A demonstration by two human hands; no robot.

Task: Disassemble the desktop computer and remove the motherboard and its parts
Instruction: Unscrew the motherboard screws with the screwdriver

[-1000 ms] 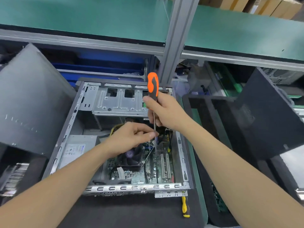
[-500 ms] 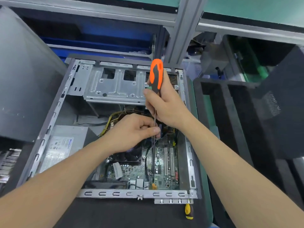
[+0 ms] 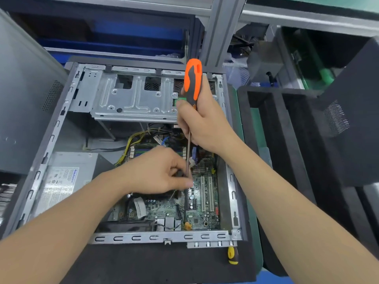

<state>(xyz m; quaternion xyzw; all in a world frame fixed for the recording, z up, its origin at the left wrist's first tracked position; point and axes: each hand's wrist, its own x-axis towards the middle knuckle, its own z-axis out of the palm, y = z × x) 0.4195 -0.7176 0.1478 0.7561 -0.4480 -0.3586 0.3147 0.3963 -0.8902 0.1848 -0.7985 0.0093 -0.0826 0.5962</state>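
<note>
**Motherboard under the screwdriver tip**

Motherboard (image 3: pixel 205 219) lies flat on the floor of the open case (image 3: pixel 164 238), which rests on the tabletop (image 3: pixel 143 265). Both hands hang above it. The right grip (image 3: pixel 203 124) is clenched round the orange handle of the screwdriver (image 3: pixel 192 83), up by the drive cage (image 3: pixel 133 99). The left grip (image 3: pixel 162 171), lower and nearer the board, pinches the shaft close to its tip.

The tool's long axis runs almost upright, and its tip points down at the board just left of the white slots (image 3: pixel 206 193). The fingers hide the tip itself, so I cannot tell whether it sits in a screw.

The coming move, I judge, is a straight push down and a turn. Room is tight sideways: the case's right wall stands near, the cage lies beyond, and the power supply (image 3: pixel 67 181) fills the left. Upward the way is open.
</note>
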